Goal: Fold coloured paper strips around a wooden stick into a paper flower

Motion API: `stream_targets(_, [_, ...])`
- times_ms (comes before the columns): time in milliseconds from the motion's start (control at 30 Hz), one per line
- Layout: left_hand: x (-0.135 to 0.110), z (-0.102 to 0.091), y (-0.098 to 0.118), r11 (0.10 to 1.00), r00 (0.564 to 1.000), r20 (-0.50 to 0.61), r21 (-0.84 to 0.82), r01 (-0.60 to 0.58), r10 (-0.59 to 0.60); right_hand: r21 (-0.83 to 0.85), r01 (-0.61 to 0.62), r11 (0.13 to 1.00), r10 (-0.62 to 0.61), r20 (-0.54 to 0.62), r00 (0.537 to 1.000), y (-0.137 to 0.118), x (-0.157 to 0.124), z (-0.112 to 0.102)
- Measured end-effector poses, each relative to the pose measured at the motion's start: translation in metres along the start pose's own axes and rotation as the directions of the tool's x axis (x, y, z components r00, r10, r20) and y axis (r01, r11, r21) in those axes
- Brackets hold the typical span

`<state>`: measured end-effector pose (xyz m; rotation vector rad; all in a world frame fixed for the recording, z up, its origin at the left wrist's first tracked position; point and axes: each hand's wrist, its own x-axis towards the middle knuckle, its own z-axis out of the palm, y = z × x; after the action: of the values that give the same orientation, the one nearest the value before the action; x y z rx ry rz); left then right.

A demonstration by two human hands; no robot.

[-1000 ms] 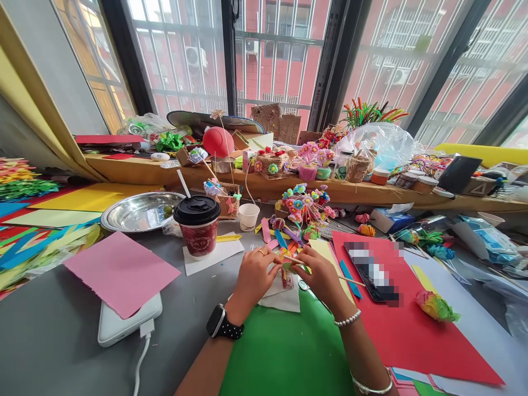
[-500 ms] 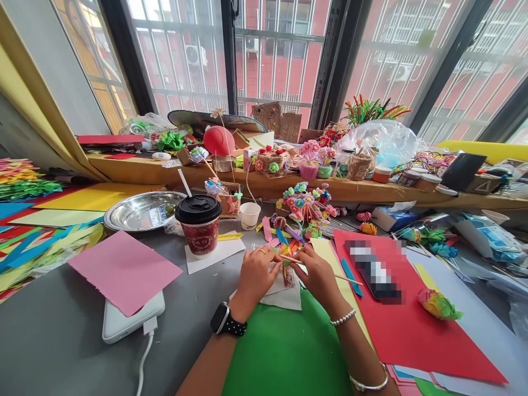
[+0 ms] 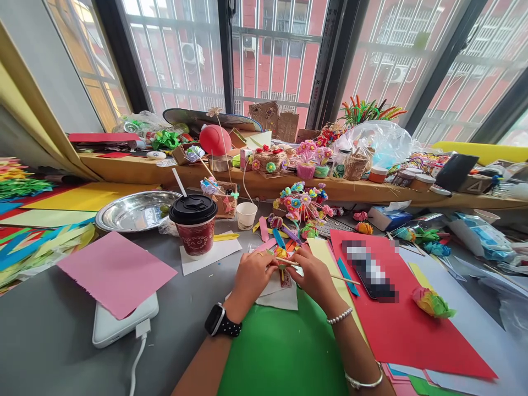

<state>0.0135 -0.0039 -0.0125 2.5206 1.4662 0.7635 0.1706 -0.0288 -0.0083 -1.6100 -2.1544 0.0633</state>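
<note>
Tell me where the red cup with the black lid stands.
In the head view, the red cup stands on a white sheet, left of the left hand, just right of the metal tray.

1. Red paper cup (image 3: pixel 193 237) with black lid, standing on a white sheet (image 3: pixel 214 254): pale capital letters are running across its side, reading "AGE" as far as they are showing; whatever precedes them is curving out of sight.
2. Phone (image 3: pixel 368 270), lying on the red sheet (image 3: pixel 412 330): its screen is appearing only as a blurred mosaic, so nothing on it is reading clearly.
3. Jars (image 3: pixel 412 179) on the wooden sill (image 3: pixel 124 168): their labels are showing too small to read.
4. Blue packet (image 3: pixel 489 237) at the far right: its print is showing too small to read.
</note>
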Motion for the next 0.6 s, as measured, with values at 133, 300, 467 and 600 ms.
stream_targets(133, [-0.0004, 0.0004, 0.0009, 1.0, 1.0, -0.023, 0.01, -0.013, 0.013, 0.01, -0.006, 1.0, 0.006, -0.018, 1.0, 0.0003, 0.0004, 0.0021])
stream_targets(300, [-0.0015, 0.002, 0.0014, 0.998, 0.997, -0.072, 0.051, -0.024, 0.027, -0.01, 0.01, 1.0, -0.011, -0.071, 0.997, 0.0, 0.0011, 0.0069])
stream_targets(467, [-0.0023, 0.0025, 0.0002, 0.997, 0.996, -0.066, 0.055, -0.048, 0.051, 0.005, 0.039, 0.999, -0.039, -0.055, 0.998, 0.0045, 0.0001, 0.0057])
stream_targets(600, [-0.0019, 0.0021, 0.0004, 0.996, 0.995, -0.07, 0.066, -0.063, 0.068, 0.013, 0.071, 0.997, -0.071, -0.04, 0.997, 0.0063, 0.0001, 0.0038])
